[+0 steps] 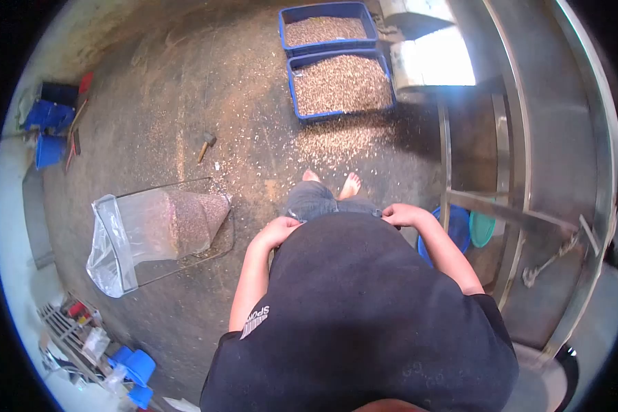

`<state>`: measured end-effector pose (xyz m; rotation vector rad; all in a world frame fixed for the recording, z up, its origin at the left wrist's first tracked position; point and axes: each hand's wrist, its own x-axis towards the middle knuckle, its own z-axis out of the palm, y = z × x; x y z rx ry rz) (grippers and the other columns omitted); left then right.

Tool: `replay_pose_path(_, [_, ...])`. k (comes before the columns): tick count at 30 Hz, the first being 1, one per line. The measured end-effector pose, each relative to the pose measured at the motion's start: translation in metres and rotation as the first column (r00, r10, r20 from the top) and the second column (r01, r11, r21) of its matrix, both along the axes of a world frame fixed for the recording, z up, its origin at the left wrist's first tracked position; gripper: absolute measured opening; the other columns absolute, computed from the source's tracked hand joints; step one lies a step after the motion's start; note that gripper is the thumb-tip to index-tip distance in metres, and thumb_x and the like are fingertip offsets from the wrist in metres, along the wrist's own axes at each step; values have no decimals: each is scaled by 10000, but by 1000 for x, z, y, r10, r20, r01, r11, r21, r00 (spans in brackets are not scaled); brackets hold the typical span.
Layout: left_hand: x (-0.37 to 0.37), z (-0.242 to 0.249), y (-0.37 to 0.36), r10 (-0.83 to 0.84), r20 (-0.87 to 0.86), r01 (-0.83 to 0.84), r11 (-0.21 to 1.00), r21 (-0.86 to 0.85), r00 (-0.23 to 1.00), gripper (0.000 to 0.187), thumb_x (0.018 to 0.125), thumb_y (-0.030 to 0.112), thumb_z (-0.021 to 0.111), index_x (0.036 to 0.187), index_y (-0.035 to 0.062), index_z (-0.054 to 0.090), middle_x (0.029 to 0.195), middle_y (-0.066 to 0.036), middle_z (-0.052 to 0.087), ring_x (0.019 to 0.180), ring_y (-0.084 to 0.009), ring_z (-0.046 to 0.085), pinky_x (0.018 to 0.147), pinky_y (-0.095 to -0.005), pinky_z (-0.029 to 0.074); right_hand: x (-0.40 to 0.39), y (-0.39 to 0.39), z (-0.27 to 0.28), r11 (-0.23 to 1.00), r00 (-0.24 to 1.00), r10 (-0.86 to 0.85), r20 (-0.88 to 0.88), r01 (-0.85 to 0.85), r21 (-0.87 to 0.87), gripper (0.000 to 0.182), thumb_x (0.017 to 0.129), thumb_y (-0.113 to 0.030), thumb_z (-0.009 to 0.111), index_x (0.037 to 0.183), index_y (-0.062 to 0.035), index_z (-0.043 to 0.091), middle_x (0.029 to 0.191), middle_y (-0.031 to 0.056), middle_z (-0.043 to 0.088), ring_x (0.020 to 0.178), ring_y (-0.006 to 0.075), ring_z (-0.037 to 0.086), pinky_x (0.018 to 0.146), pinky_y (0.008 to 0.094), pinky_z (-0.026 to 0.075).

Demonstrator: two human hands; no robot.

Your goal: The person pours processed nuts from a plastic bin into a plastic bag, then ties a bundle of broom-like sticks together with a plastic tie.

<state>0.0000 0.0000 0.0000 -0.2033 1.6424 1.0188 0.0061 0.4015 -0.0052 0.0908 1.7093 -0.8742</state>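
Note:
I look down over a black shirt (364,288) and grey-blue shorts (312,200), with bare feet on the floor beyond. At the left side of the shorts, my left hand (277,233) has its fingers closed on the fabric near the shirt's hem. My right hand (403,215) pinches the cloth at the other side of the shorts. Ahead of the feet stands a blue crate (344,115) heaped with small pale-brown pieces, their kind too small to tell. Another blue crate (328,8) of similar pieces adjoins it behind.
Loose pieces (336,142) litter the floor before the crates. A hammer (207,146) lies left of them. Nearer on the left, a clear plastic bag (144,230) partly filled with pieces rests on a thin frame. A metal stand (487,206) rises at the right, beside a blue basin (453,230).

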Motion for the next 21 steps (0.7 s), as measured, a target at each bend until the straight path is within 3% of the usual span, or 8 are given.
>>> replay_pose_path(2, [30, -3, -19, 129, -63, -125, 991, 55, 990, 353, 876, 379, 698, 880, 27, 729, 779, 18, 676, 685, -68, 561, 647, -273, 471, 8, -18, -11, 1000, 996, 3, -89, -6, -27, 349, 829, -400, 637, 829, -52, 667, 711, 7, 615, 673, 118, 548, 625, 316, 470])
replay_pose_path(3, [-28, -39, 57, 131, -41, -119, 968, 221, 990, 353, 876, 379, 698, 880, 27, 729, 779, 18, 676, 685, -68, 561, 647, -273, 471, -62, 53, 24, 987, 988, 41, -147, -17, 161, 386, 820, -437, 649, 789, -52, 649, 695, 12, 616, 675, 122, 542, 615, 322, 461])
replay_pose_path(5, [-46, -32, 46, 293, -2, -281, 919, 275, 956, 312, 891, 336, 674, 865, 28, 717, 755, 35, 657, 671, -60, 547, 617, -276, 463, -88, 37, 29, 980, 980, 97, -177, -62, 190, 461, 808, -500, 659, 740, -45, 632, 645, 47, 598, 635, 155, 545, 612, 341, 457])
replay_pose_path(8, [-79, -40, 20, 168, -20, -154, 940, 303, 986, 276, 909, 300, 644, 888, 32, 710, 758, 54, 643, 651, -52, 534, 584, -258, 443, -129, -2, 70, 962, 920, 142, -364, -41, 270, 527, 793, -554, 660, 690, -39, 614, 602, 96, 570, 592, 216, 556, 608, 358, 457])
replay_pose_path(11, [-77, -49, 25, 251, 55, -254, 907, 336, 967, 275, 906, 301, 648, 893, 34, 708, 765, 56, 638, 632, -51, 524, 564, -244, 422, -160, -12, 105, 913, 875, 321, -363, -184, 364, 563, 786, -584, 653, 674, -33, 616, 603, 132, 572, 597, 274, 587, 613, 375, 465])
replay_pose_path(13, [-76, -42, 28, 328, 57, -329, 890, 317, 943, 280, 903, 311, 660, 898, 36, 710, 753, 54, 636, 630, -50, 526, 559, -245, 422, -176, -21, 127, 851, 844, 439, -309, -280, 444, 578, 783, -624, 614, 811, -56, 714, 747, 183, 671, 752, 346, 657, 695, 429, 500])
replay_pose_path(17, [-83, -61, 30, 430, 179, -465, 824, 323, 885, 312, 931, 335, 645, 913, 31, 716, 765, 29, 659, 630, -51, 552, 558, -240, 435, -204, -47, 133, 734, 724, 613, -316, -374, 567, 529, 797, -580, 605, 864, -72, 735, 818, 181, 692, 827, 347, 673, 748, 438, 520])
replay_pose_path(21, [-96, -55, 31, 512, 135, -525, 780, 341, 849, 339, 938, 354, 640, 914, 24, 715, 751, 28, 662, 599, -49, 551, 544, -236, 433, -233, -62, 132, 669, 695, 672, -256, -423, 611, 569, 809, -612, 570, 904, -78, 743, 876, 173, 706, 865, 345, 675, 779, 429, 526])
